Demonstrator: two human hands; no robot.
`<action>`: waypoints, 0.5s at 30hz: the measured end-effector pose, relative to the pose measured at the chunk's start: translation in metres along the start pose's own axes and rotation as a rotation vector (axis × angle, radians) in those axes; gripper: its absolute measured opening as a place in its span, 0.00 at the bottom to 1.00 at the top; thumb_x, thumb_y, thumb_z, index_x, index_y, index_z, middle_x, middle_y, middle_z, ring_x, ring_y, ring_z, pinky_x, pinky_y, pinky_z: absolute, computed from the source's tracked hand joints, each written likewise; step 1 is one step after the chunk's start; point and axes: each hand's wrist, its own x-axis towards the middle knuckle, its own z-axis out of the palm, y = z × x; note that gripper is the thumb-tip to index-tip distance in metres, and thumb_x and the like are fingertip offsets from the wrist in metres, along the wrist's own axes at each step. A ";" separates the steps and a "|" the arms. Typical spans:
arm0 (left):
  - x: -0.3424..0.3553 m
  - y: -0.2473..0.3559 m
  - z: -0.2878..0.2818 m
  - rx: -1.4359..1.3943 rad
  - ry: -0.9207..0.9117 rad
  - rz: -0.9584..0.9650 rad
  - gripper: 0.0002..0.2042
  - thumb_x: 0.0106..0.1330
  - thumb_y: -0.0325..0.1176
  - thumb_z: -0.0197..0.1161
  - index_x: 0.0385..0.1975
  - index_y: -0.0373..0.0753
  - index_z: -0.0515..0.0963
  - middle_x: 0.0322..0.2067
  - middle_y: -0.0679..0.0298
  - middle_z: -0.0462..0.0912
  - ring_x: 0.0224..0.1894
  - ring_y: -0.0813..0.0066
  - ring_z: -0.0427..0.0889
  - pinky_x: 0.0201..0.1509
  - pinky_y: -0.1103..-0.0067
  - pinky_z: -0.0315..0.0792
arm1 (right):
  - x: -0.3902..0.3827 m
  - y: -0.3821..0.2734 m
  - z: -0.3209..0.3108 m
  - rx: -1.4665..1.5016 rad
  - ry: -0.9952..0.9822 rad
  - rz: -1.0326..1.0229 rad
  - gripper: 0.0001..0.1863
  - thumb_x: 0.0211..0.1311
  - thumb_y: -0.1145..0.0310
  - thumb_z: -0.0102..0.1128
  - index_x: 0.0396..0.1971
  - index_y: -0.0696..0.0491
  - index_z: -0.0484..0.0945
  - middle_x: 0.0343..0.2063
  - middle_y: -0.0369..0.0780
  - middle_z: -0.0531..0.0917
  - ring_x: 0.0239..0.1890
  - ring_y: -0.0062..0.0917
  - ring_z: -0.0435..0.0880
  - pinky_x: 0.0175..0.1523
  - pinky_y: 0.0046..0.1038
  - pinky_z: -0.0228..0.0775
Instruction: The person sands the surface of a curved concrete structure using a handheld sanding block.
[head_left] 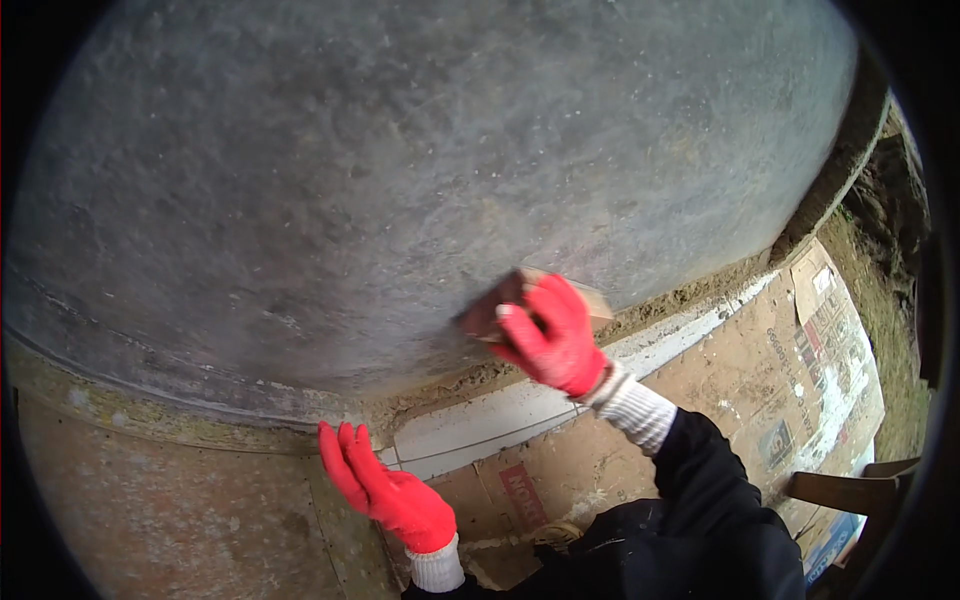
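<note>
My right hand (553, 338), in a red-coated glove with a white knit cuff, is closed on a brown wooden float (490, 308). The float's face lies against the lower part of a wide grey plastered wall (400, 180); the float is slightly blurred. My left hand (392, 490), gloved the same way, has its fingers stretched out and holds nothing. Its fingertips are by the corner at the wall's base, where the ledge (200, 405) meets a white strip (490, 430).
Flattened cardboard (720, 390), spotted with pale splashes, covers the ground at right. Rough mortar (690, 295) lines the wall's foot. A wooden leg-like piece (845, 492) juts in at lower right. A brown mottled panel (180, 500) fills the lower left. Grassy soil (880, 290) lies beyond.
</note>
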 end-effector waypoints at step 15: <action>-0.022 -0.016 0.002 -0.143 0.019 -0.013 0.27 0.76 0.48 0.38 0.60 0.29 0.66 0.67 0.50 0.57 0.62 0.53 0.67 0.65 0.60 0.65 | -0.017 0.013 -0.009 -0.334 -0.072 -0.162 0.28 0.46 0.58 0.73 0.51 0.30 0.77 0.43 0.35 0.72 0.37 0.30 0.75 0.39 0.32 0.74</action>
